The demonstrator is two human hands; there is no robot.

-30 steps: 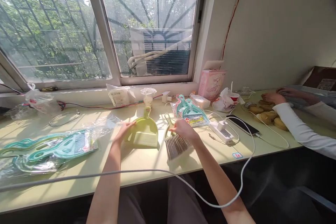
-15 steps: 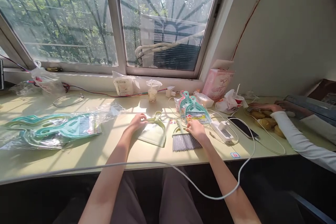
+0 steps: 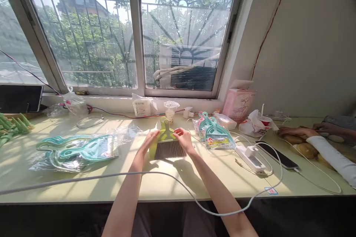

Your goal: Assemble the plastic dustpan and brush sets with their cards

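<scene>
In front of me a yellow-green dustpan (image 3: 152,149) stands nearly upright, raised off the table, its looped handle at the top. My left hand (image 3: 149,141) grips its left side. Against the dustpan's front lies a small hand brush (image 3: 170,150) with grey-brown bristles pointing down. My right hand (image 3: 183,140) is closed on the brush's right side, near the handle. The brush covers most of the dustpan. To the right of my hands lie packaged teal and pink dustpan-and-brush sets (image 3: 215,133). More teal sets (image 3: 90,151) in clear bags lie on the left.
A white cable (image 3: 164,173) runs across in front of my forearms. On the right are a power strip (image 3: 251,158), a phone (image 3: 276,155) and another person's hand (image 3: 297,132) over brown objects. A plastic cup (image 3: 170,113) and a pink box (image 3: 239,103) stand by the window.
The dustpan and brush, earlier lying apart on the table, are now lifted and brought together, the brush in front of the dustpan. My hands have moved closer together. My view has tilted up.
</scene>
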